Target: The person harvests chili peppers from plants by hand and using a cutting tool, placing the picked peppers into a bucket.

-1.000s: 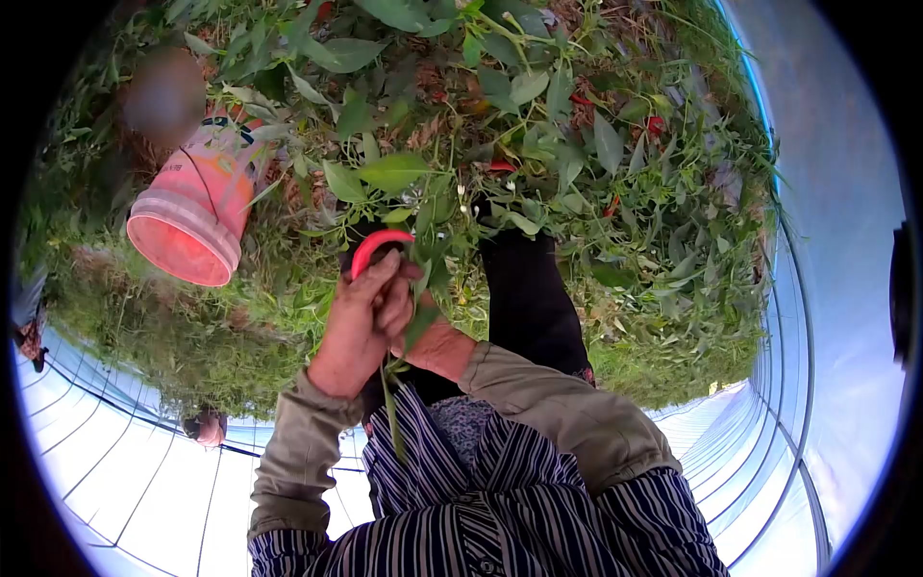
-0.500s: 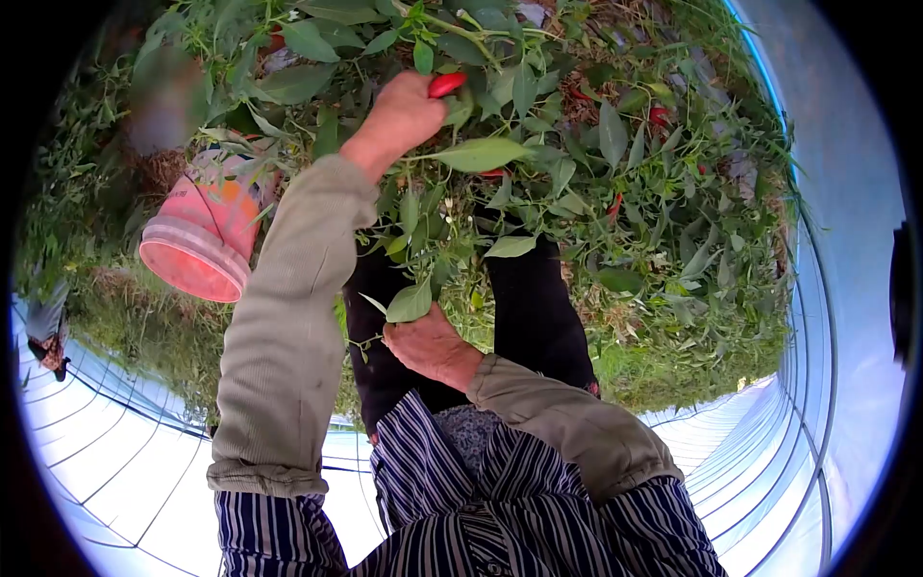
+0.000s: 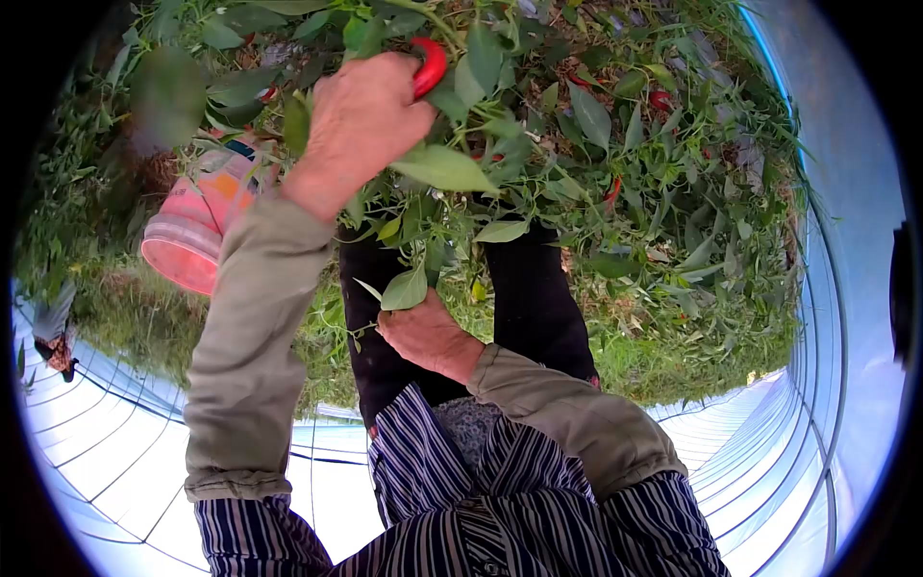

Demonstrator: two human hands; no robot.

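Observation:
My left hand is closed among the upper leaves of a pepper plant. A curved red chili pepper sticks out at its fingers, bent upward. Lower down, in front of my dark trousers, my right hand is closed on a leafy pepper branch. A thin stem pokes out to the left of that hand. The fingertips of both hands are partly hidden. A long pale leaf hangs just below my left hand.
A pink bucket lies tilted in the plants at left, its mouth toward me. More red peppers hang among foliage on the right. Plastic sheeting walls the right side. Another person's shoe seems to show at far left.
My left hand has shifted left and appears larger, nearer the camera. More of the red pepper's curve shows beside it. My right hand has barely moved on the branch.

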